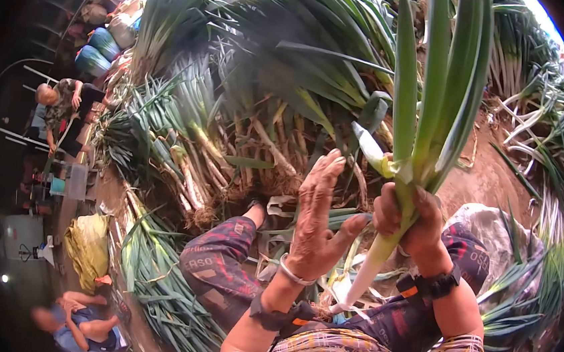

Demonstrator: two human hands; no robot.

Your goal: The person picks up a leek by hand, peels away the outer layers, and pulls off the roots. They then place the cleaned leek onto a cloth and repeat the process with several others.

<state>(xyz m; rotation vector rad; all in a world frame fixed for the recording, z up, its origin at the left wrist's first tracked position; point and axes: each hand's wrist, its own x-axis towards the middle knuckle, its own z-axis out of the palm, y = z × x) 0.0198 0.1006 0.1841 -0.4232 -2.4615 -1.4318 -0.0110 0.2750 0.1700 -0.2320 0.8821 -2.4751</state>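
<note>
My right hand is wrapped round a large green onion at the point where its white shank turns green. The stalk stands tilted, its broad leaves rising past the top of the view and its root end low near my lap. A pale, peeled-back piece of leaf sticks out to the left just above my right hand. Beside the stalk, my left hand is raised with fingers stretched out and holds nothing. Its thumb points toward the stalk, with a small gap showing between them.
Heaped green onions with soil-covered roots lie ahead of my knees. More lie at the left and right. A whitish plastic sack is by my right knee. A yellow sack and two other people are at far left.
</note>
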